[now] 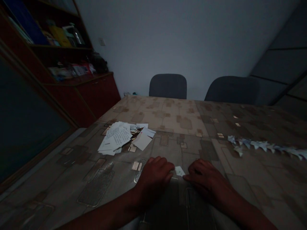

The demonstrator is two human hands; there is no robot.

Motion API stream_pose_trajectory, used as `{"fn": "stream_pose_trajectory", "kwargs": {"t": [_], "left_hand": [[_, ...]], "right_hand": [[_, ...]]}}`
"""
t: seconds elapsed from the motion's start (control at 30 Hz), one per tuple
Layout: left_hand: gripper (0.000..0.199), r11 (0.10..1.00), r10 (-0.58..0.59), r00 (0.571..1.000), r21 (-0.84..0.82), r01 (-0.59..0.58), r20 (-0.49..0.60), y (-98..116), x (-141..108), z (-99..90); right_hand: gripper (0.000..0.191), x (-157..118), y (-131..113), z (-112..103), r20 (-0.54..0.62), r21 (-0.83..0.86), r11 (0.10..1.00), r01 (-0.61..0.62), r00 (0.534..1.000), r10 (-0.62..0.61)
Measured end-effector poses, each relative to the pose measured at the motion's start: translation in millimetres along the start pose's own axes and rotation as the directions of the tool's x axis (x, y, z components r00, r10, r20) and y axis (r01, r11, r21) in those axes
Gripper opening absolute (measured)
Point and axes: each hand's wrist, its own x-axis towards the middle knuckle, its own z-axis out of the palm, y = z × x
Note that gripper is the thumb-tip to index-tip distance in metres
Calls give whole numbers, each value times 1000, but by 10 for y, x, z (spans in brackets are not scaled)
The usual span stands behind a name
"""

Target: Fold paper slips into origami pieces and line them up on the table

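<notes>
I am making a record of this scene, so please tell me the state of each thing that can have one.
Left hand: fingers bent, beside the scrap
Right hand: fingers bent, at the scrap's corner
Scrap: between the hands, folds unclear
Papers: loosely piled, overlapping
Paper shapes: folded, pointed, mostly in a row
Cupboard doors: shut
Shelves: open, filled
Chairs: upright
Tablecloth: spread out

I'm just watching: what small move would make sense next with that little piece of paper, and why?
Perhaps fold the small paper: the left hand and right hand are at its opposite sides, and a row of folded-looking pieces lies off to the right.
</notes>
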Motion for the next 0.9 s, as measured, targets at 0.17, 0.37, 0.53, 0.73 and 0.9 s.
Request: {"fn": "stream_pose_trajectory", "kwargs": {"t": [0.17,0.37,0.53,0.73,0.9], "left_hand": [[26,944,204,978,255,-208,40,54,-109,20],[16,949,180,984,265,-170,-13,45,-112,112],[24,946,207,978,258,-197,-12,-7,-138,108],[21,927,242,969,283,-245,45,21,-116,81],[20,929,266,964,271,-252,-19,-33,-110,144]], "right_hand": [[20,3,23,18,-12,32,999,19,1000,-18],[15,12,24,15,-7,27,1000,-11,1000,11],[17,10,34,19,-16,27,1000,8,1000,-7],[20,-13,41,32,-35,34,999,25,999,-24],[7,73,24,123,-127,200,963,-181,970,209]]}}
